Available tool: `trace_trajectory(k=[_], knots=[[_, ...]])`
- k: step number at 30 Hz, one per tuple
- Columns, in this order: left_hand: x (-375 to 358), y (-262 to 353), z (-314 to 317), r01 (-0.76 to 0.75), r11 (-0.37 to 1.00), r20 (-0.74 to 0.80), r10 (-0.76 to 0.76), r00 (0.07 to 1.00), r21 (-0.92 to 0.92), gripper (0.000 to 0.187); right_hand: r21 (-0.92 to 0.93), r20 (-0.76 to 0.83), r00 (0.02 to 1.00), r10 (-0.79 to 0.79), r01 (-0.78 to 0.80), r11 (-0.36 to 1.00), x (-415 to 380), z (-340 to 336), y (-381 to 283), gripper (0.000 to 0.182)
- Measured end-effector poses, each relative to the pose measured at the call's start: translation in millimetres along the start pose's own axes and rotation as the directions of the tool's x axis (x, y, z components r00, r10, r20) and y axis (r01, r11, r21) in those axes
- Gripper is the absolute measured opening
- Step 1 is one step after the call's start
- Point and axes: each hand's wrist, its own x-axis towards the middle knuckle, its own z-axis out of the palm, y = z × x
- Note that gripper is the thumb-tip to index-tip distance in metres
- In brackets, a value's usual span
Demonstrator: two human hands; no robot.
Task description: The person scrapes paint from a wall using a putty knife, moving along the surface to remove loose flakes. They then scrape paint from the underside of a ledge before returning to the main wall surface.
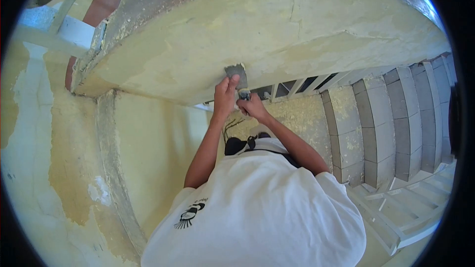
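Right, head view: the scraper (235, 71) is up at the hands, its wide blade end meeting the yellow wall (198, 44) just beyond the fingertips. The right hand (256, 107) is wrapped around the handle (243, 95), a snug fist, while the left hand (225, 95) lays its fingers on the blade, near the left edge; whether it pinches or only presses, can't tell. Light tool, I'd judge, the blade thin and stiff with maybe a little spring, hardly fragile; dust could make it slippery. That handle looks the sure place to take hold, guiding fingers best kept back from the edge. And off to the right of the hands, tiled steps (386, 118); nearer than both hands, a white shirt (262, 207).
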Motion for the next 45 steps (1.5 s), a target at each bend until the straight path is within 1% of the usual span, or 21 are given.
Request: trace_trajectory(k=[1, 4, 5, 7, 10, 11, 14, 15, 18, 19, 20, 22, 23, 26, 29, 32, 35, 38, 41, 44, 45], knots=[[4.5, 2.6, -1.5, -0.040, 0.999, 0.006, 0.040, 0.999, -0.025, 0.051, 0.013, 0.011, 1.000, -0.003, 0.003, 1.000, -1.6, -1.5, -6.2, 0.023], [0.8, -8.1, 11.1, -0.063, 0.992, -0.018, 0.061, 0.998, -0.106, 0.050, -0.025, 0.007, 1.000, 0.027, -0.026, 0.999, -2.1, -5.1, 0.6, 0.023], [4.1, -13.0, 10.4, -0.064, 0.993, -0.044, 0.060, 0.997, -0.097, 0.049, -0.045, 0.002, 1.000, 0.006, -0.005, 0.999, 1.0, -6.0, 2.8, 0.024], [2.3, -5.4, 9.6, -0.043, 0.995, -0.089, 0.035, 0.995, -0.088, 0.049, -0.087, -0.009, 1.000, -0.012, 0.011, 0.996, -8.4, -6.7, -12.7, 0.027], [1.2, 10.6, 4.1, 0.008, 0.995, -0.002, -0.008, 1.000, -0.098, 0.042, -0.097, -0.113, 0.990, -0.083, 0.072, 0.993, -16.7, -2.5, -20.6, 0.032], [1.7, -8.9, 16.7, -0.008, 0.975, -0.020, 0.004, 1.000, -0.222, 0.040, -0.121, -0.096, 0.991, -0.088, 0.076, 0.990, -13.4, -3.8, -5.3, 0.037], [-0.8, -3.0, 16.2, -0.067, 0.990, -0.091, 0.056, 0.994, -0.126, 0.042, -0.107, -0.041, 0.999, -0.034, 0.029, 0.994, -18.0, -6.3, -13.1, 0.042], [-0.3, 16.1, 18.5, -0.170, 0.952, -0.188, 0.124, 0.974, -0.254, 0.041, -0.122, -0.016, 0.985, -0.171, 0.167, 0.978, -10.4, -4.5, -3.2, 0.050], [2.8, 13.9, 4.4, -0.021, 0.982, -0.014, 0.018, 1.000, -0.187, 0.042, 0.107, 0.038, 0.985, -0.170, 0.165, 0.981, -15.7, -6.0, -10.0, 0.056], [2.9, -1.3, 9.7, -0.009, 0.991, 0.011, 0.011, 1.000, -0.134, 0.045, 0.075, 0.080, 0.983, -0.163, 0.157, 0.985, -2.4, -12.8, 19.6, 0.060], [2.2, -10.9, 15.3, -0.007, 0.999, 0.067, 0.010, 0.998, -0.037, 0.048, 0.099, 0.075, 0.994, -0.086, 0.078, 0.992, -0.8, -17.2, 39.6, 0.061], [3.1, -30.5, 31.2, -0.024, 0.988, 0.174, -0.003, 0.985, 0.150, 0.052, 0.146, 0.070, 0.995, 0.068, -0.078, 0.986, -7.1, -26.5, 63.9, 0.062], [11.0, -60.6, 41.4, -0.066, 0.954, 0.193, 0.009, 0.981, 0.292, 0.057, 0.211, 0.103, 0.987, 0.123, -0.142, 0.967, -15.3, -29.7, 64.2, 0.062], [16.4, -32.5, 63.6, -0.127, 0.885, 0.252, 0.011, 0.968, 0.447, 0.057, 0.316, 0.040, 0.997, 0.067, -0.076, 0.946, -17.7, -42.0, 68.4, 0.062], [21.2, -5.6, 79.7, -0.174, 0.833, 0.300, 0.010, 0.954, 0.525, 0.055, 0.453, -0.035, 0.992, 0.120, -0.091, 0.887, -11.2, -54.2, 79.1, 0.063], [25.0, 12.2, 94.3, -0.189, 0.846, 0.345, 0.006, 0.939, 0.499, 0.056, 0.488, -0.062, 0.995, 0.080, -0.040, 0.872, -21.7, -68.8, 70.1, 0.061], [25.9, 0.7, 108.9, -0.214, 0.823, 0.339, 0.028, 0.940, 0.526, 0.056, 0.544, -0.108, 0.980, 0.168, -0.084, 0.835, -27.5, -77.6, 71.2, 0.057], [32.8, -2.9, 115.7, -0.233, 0.887, 0.298, 0.115, 0.948, 0.400, 0.056, 0.467, -0.227, 0.968, 0.104, 0.015, 0.884, -27.5, -86.4, 54.8, 0.058], [29.7, 38.6, 111.4, -0.173, 0.942, 0.275, 0.091, 0.957, 0.289, 0.057, 0.359, -0.303, 0.953, 0.013, 0.101, 0.928, -26.6, -91.6, 36.1, 0.059], [33.5, -7.1, 121.0, -0.235, 0.887, 0.299, 0.116, 0.947, 0.397, 0.058, 0.392, -0.262, 0.959, 0.109, 0.002, 0.920, -25.5, -91.4, 66.8, 0.057], [33.2, -10.0, 121.9, -0.219, 0.906, 0.296, 0.110, 0.949, 0.363, 0.058, 0.361, -0.294, 0.953, 0.072, 0.041, 0.931, -23.9, -92.4, 61.8, 0.056]])
